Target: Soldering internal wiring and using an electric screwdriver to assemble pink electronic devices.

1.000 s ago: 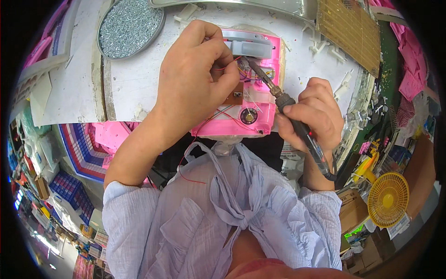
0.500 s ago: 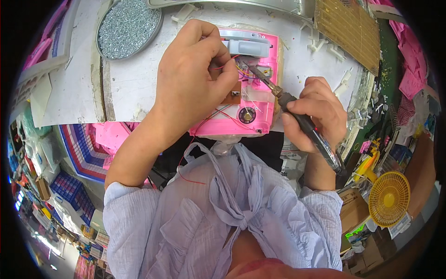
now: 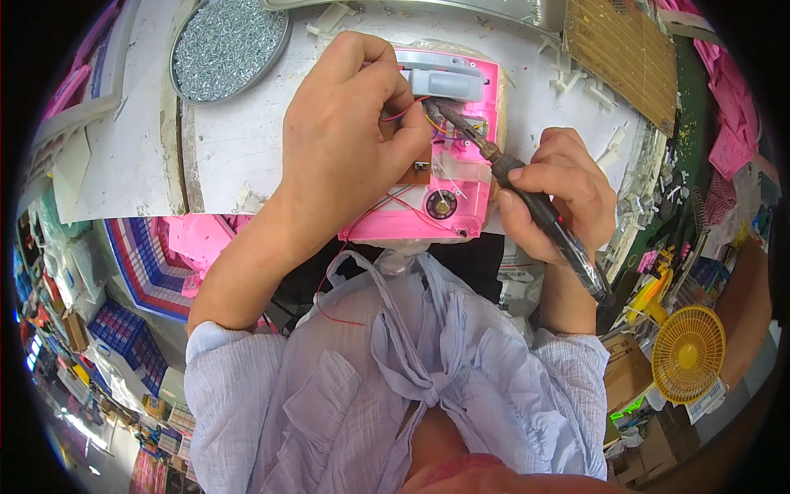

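Observation:
A pink plastic housing [image 3: 471,226] with wires and parts in it lies on the worktable in front of me. My left hand [image 3: 333,132] reaches over its left side, thumb and fingers pinching a thin red wire [image 3: 415,104]. In my right hand [image 3: 572,189] is a soldering iron [image 3: 539,206], gripped like a pen, its tip down among the wires below a grey-blue plastic part [image 3: 448,86]. Whether the tip touches the joint is too small to tell. A brown circuit board [image 3: 421,174] shows partly beside my left hand, above a small round speaker [image 3: 442,204].
A round tray of small screws [image 3: 230,49] stands at the far left. Cardboard [image 3: 619,62] and white plastic scraps lie at the far right. A yellow fan [image 3: 690,354] is at the right, and a striped basket with pink parts [image 3: 148,272] at the left.
The iron's tip has moved slightly left and up, nearer the fingers of my left hand. The pink housing has shifted a little to the right. Both hands keep their grips.

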`<state>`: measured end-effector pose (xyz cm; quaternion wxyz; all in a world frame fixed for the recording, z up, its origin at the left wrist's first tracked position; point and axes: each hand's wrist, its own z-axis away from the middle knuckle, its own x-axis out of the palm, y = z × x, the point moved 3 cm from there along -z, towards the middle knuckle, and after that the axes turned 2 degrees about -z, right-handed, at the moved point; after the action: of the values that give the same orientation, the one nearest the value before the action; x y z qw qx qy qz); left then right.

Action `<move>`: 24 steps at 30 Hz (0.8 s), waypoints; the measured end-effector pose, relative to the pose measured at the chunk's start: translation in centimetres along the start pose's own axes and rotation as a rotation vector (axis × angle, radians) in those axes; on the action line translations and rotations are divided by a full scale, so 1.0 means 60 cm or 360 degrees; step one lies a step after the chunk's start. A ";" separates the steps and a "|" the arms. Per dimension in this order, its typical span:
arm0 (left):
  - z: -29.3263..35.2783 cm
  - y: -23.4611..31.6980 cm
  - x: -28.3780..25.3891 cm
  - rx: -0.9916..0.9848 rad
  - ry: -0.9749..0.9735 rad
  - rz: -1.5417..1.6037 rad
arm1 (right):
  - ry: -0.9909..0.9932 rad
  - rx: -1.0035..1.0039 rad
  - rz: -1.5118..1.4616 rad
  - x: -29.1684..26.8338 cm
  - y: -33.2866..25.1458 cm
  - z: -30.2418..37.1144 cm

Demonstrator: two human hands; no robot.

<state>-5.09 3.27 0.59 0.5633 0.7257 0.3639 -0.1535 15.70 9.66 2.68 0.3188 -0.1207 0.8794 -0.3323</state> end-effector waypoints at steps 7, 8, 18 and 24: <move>0.002 0.000 0.003 -0.0006 0.0020 -0.0030 | -0.0041 -0.0028 -0.0021 -0.001 0.003 -0.002; 0.002 -0.001 0.004 0.0007 0.0025 -0.0044 | -0.0042 -0.0034 -0.0020 -0.001 0.002 -0.003; 0.006 0.002 0.009 0.0027 0.0081 -0.0128 | -0.0001 0.0078 -0.0042 -0.030 -0.019 0.018; 0.006 0.005 0.007 0.0026 0.0087 -0.0094 | 0.0067 0.0135 -0.0084 -0.039 -0.026 0.028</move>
<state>-4.52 3.06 0.39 0.5424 0.7231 0.3993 -0.1531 18.57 8.65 3.86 0.2962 -0.1231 0.8676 -0.3801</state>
